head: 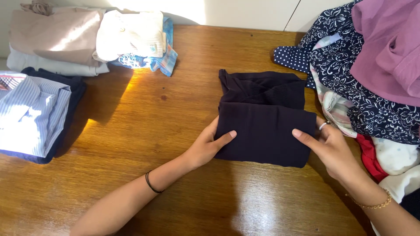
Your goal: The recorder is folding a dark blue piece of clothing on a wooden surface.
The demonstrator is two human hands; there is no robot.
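Note:
A folded dark navy garment (262,118) lies on the wooden table (175,131), right of centre. My left hand (210,144) grips its left edge, thumb on top and fingers tucked under the fabric. At the garment's right edge my right hand (330,146) pinches the fold, thumb lying on the cloth; a ring shows on one finger. A black band circles my left wrist and a gold bracelet my right wrist.
Folded clothes are stacked at the left: a striped blue shirt (30,113), a beige pile (52,39), and a cream top (131,35) over blue cloth. A loose heap at the right holds a mauve garment (389,48) and a navy floral one (350,65).

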